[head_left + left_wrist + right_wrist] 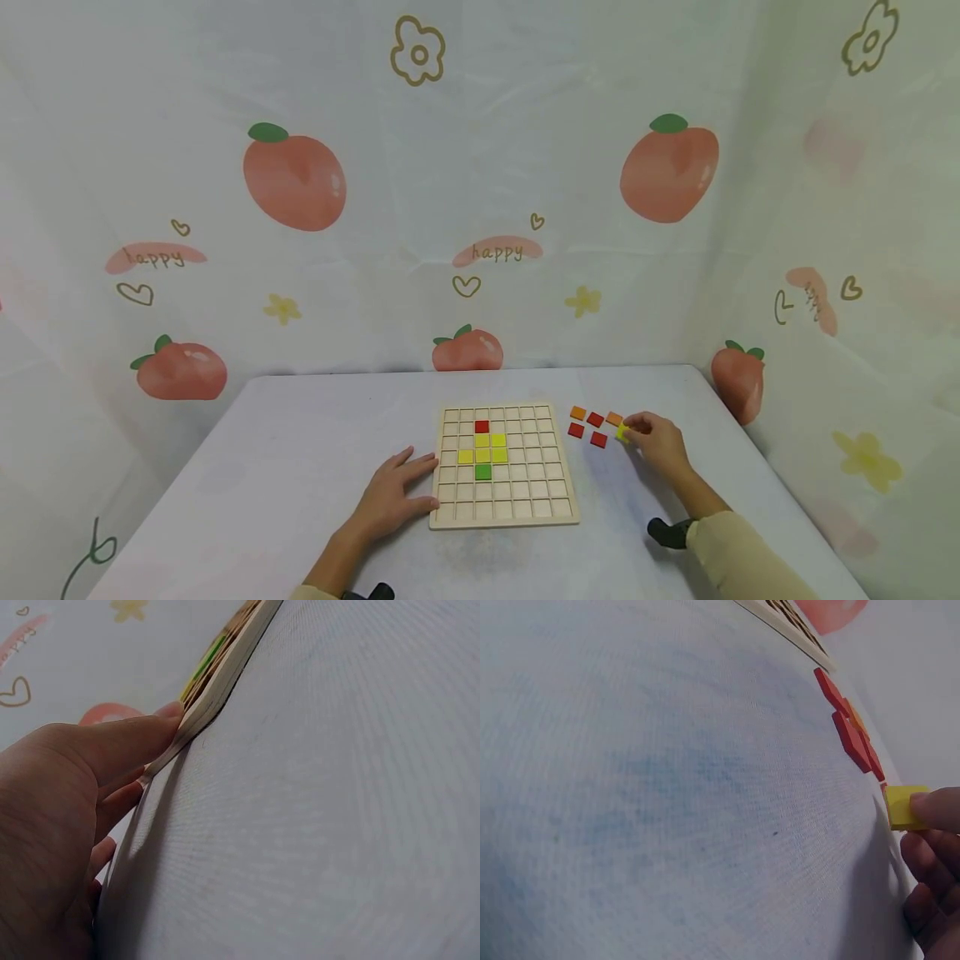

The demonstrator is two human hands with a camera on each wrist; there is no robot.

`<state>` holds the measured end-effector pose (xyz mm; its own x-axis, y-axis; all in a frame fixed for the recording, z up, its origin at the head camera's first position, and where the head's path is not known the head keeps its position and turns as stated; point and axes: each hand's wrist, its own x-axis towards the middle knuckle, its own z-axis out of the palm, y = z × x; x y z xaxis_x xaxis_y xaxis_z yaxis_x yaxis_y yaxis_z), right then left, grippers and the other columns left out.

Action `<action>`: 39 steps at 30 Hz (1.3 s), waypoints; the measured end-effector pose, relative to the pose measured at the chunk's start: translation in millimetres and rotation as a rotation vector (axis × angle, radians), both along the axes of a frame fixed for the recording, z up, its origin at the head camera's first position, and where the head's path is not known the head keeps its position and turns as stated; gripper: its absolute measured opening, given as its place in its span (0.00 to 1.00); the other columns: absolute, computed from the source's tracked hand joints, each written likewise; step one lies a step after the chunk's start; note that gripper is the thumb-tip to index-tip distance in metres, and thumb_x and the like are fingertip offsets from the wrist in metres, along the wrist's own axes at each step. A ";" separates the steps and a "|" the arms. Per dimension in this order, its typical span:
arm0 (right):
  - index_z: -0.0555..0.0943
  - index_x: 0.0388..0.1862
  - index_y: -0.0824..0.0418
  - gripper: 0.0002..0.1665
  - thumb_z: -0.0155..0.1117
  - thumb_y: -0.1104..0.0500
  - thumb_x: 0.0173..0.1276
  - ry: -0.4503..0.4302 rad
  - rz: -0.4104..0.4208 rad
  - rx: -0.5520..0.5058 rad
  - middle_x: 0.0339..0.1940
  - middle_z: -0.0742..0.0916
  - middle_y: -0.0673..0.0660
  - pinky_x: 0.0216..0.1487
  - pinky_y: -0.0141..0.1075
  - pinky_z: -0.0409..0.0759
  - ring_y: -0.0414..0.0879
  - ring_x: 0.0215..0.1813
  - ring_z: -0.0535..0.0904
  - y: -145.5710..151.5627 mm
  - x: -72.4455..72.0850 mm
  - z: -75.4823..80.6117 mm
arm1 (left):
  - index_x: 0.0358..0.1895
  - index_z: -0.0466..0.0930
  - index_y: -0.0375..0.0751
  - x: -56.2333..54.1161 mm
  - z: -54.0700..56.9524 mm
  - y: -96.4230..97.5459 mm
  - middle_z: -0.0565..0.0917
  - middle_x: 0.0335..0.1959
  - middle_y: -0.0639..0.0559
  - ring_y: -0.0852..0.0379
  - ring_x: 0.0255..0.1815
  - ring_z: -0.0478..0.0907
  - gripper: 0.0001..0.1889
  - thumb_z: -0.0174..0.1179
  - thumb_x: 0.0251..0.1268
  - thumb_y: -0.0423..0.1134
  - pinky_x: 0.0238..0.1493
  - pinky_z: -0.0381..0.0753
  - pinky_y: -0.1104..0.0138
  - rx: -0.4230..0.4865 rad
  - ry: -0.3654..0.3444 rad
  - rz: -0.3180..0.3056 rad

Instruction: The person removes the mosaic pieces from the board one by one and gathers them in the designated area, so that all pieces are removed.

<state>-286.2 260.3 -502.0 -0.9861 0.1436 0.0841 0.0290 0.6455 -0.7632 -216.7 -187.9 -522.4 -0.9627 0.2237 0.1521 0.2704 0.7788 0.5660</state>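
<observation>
A wooden grid board (504, 525) lies on the white table, in front of the person. Set in its squares are a red tile (482, 427), several yellow tiles (483, 456) and a green tile (483, 472). My left hand (386, 502) touches the board's left edge with thumb and fingers spread and fairly straight. In the left wrist view the thumb rests against the wooden rim. To the right of the board, my right hand (657, 443) pinches a yellow square tile (898, 814) between thumb and fingers, beside the loose tiles.
Loose red tiles (597, 439) and orange tiles (577, 412) lie in a small group between the board and my right hand. A white cloth backdrop (555, 317) printed with fruit and flowers stands behind the table (315, 417) and along its right side.
</observation>
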 end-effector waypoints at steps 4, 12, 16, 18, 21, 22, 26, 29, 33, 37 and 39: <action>0.82 0.43 0.68 0.08 0.63 0.68 0.65 0.005 0.014 0.013 0.36 0.84 0.59 0.34 0.36 0.77 0.52 0.38 0.76 -0.8 -1.2 -2.3 | 0.62 0.78 0.52 -1.4 -2.1 -0.2 0.76 0.63 0.58 0.42 0.72 0.59 0.36 0.69 0.48 0.63 0.65 0.58 0.39 -0.007 -0.003 0.005; 0.82 0.41 0.68 0.07 0.65 0.68 0.64 0.013 0.023 0.069 0.35 0.83 0.59 0.37 0.39 0.77 0.53 0.39 0.75 -3.0 -3.3 -2.8 | 0.63 0.78 0.52 -0.9 -1.0 0.2 0.76 0.63 0.58 0.42 0.72 0.59 0.36 0.68 0.49 0.63 0.65 0.58 0.39 -0.009 -0.005 0.004; 0.82 0.41 0.68 0.07 0.65 0.68 0.63 0.008 0.020 0.079 0.33 0.82 0.59 0.36 0.38 0.76 0.53 0.38 0.75 -2.6 -4.9 -2.9 | 0.63 0.79 0.51 -0.3 -0.1 1.0 0.77 0.63 0.57 0.41 0.72 0.59 0.36 0.69 0.48 0.63 0.65 0.58 0.38 0.000 -0.007 0.003; 0.82 0.41 0.68 0.07 0.65 0.68 0.63 -0.003 0.015 0.079 0.34 0.82 0.58 0.37 0.38 0.76 0.52 0.39 0.75 -2.8 -5.6 -2.9 | 0.62 0.79 0.51 -0.2 0.0 0.9 0.77 0.63 0.57 0.41 0.72 0.60 0.36 0.69 0.48 0.63 0.65 0.58 0.38 0.004 -0.006 0.003; 0.82 0.40 0.68 0.07 0.65 0.68 0.64 -0.026 0.015 0.071 0.34 0.82 0.58 0.39 0.40 0.77 0.53 0.39 0.75 -4.1 -6.3 -2.2 | 0.62 0.79 0.51 0.0 0.1 0.6 0.77 0.63 0.57 0.41 0.72 0.60 0.36 0.69 0.48 0.62 0.66 0.58 0.39 0.003 -0.003 0.002; 0.82 0.40 0.68 0.07 0.65 0.68 0.64 -0.035 0.016 0.071 0.35 0.83 0.58 0.40 0.40 0.78 0.53 0.39 0.75 -4.6 -6.6 -2.3 | 0.62 0.79 0.51 0.1 0.0 0.5 0.77 0.63 0.57 0.41 0.72 0.60 0.36 0.69 0.49 0.62 0.66 0.58 0.39 0.000 -0.003 0.002; 0.81 0.40 0.68 0.06 0.65 0.68 0.64 -0.052 0.014 0.072 0.35 0.83 0.59 0.41 0.40 0.79 0.53 0.39 0.75 -6.0 -7.0 -1.0 | 0.62 0.79 0.51 0.2 0.2 0.5 0.77 0.63 0.57 0.41 0.72 0.60 0.36 0.69 0.49 0.62 0.65 0.58 0.39 -0.003 -0.001 0.002; 0.81 0.40 0.67 0.06 0.65 0.68 0.64 -0.043 0.012 0.077 0.35 0.82 0.58 0.39 0.39 0.79 0.52 0.39 0.75 -7.0 -7.6 0.6 | 0.62 0.79 0.51 -0.1 0.3 0.5 0.77 0.63 0.57 0.41 0.72 0.60 0.36 0.69 0.49 0.62 0.66 0.57 0.38 0.000 -0.001 -0.001; 0.81 0.41 0.67 0.06 0.64 0.67 0.65 -0.019 0.016 0.070 0.34 0.81 0.57 0.34 0.36 0.78 0.51 0.36 0.74 -11.1 -9.6 4.4 | 0.63 0.78 0.51 -0.7 0.0 -0.1 0.76 0.63 0.58 0.41 0.72 0.59 0.36 0.69 0.49 0.63 0.66 0.57 0.39 -0.004 -0.005 0.001; 0.81 0.41 0.66 0.07 0.66 0.65 0.65 0.006 0.018 0.060 0.34 0.82 0.57 0.32 0.34 0.78 0.50 0.36 0.74 -17.7 -13.2 7.4 | 0.63 0.78 0.52 -1.1 -0.4 -0.5 0.76 0.64 0.58 0.41 0.72 0.59 0.36 0.68 0.49 0.63 0.66 0.56 0.38 -0.004 -0.012 0.003; 0.81 0.41 0.66 0.07 0.66 0.65 0.65 0.013 0.014 0.047 0.35 0.83 0.57 0.35 0.34 0.79 0.51 0.37 0.75 -22.5 -14.4 8.6 | 0.63 0.78 0.52 -0.7 -0.5 -0.4 0.76 0.64 0.57 0.41 0.72 0.59 0.36 0.68 0.49 0.63 0.66 0.57 0.38 -0.001 -0.013 0.002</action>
